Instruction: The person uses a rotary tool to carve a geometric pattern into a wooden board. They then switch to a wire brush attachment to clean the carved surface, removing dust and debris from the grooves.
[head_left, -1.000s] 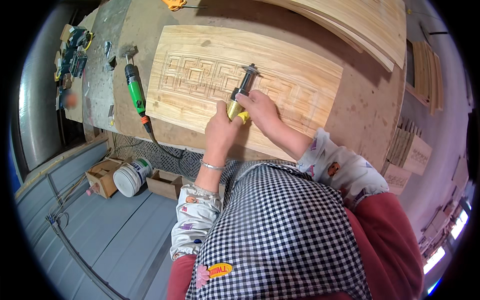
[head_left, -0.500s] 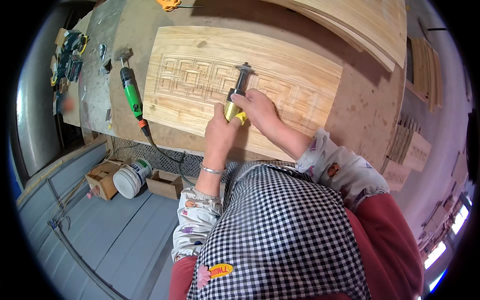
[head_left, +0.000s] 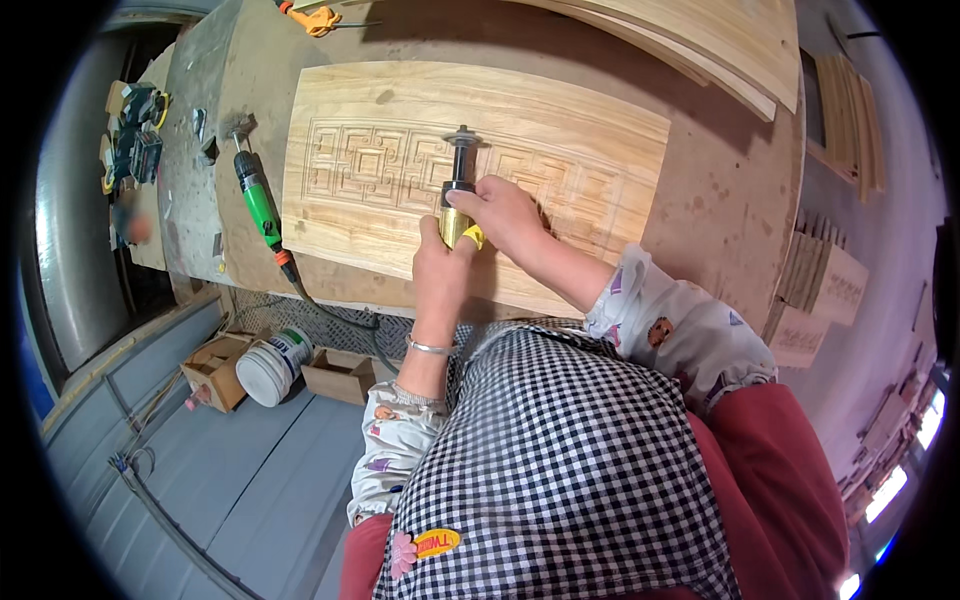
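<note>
Head view: left hand [head_left: 440, 270] and right hand [head_left: 508, 212] are both wrapped round a brass-and-black cylindrical tool [head_left: 460, 181], its round tip [head_left: 461, 136] over a wooden panel [head_left: 375, 160] lying flat on the bench [head_left: 715, 190]. Pale, streaky grain, angular fretwork already carved right across; can't tell how much finishing's left.

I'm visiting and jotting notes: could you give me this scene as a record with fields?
Left hand: gripping the lower body of a gold-and-black rotary tool
Right hand: on the same tool, nearer its disc
Workpiece: wooden panel with carved geometric pattern, under the tool
Left of panel: green-and-black handheld tool, cord attached
Floor: white bucket
Disc touching panel: cannot tell
</note>
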